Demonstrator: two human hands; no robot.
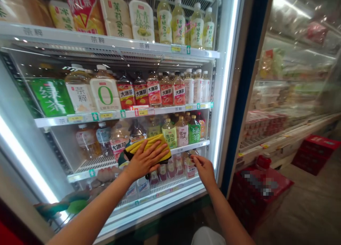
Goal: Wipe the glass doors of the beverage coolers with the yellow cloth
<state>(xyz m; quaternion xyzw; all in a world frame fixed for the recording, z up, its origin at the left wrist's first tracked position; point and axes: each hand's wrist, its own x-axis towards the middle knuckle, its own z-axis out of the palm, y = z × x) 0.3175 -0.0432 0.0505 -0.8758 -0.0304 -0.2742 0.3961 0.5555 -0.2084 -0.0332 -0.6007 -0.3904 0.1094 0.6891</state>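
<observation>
A yellow cloth (160,141) with a dark underside is pressed against the glass door (61,129) of a drinks fridge. My left hand (146,159) lies over the cloth and holds it to the glass, fingers stretched across its folds. Lower and to the right, my right hand (203,167) is closed, thumb and fingertips pinched together close to the glass. Something small and dark shows at those fingertips, too little to make out. Behind the glass, bottles of green tea (194,129) stand on the third shelf, close above my right hand.
More bottled drinks (165,90) fill the shelves inside. The fridge's blue-edged frame (246,78) runs up on the right. Past it are red boxes (259,191) on the floor, a red-lidded jar (263,161) and another chilled display (269,128).
</observation>
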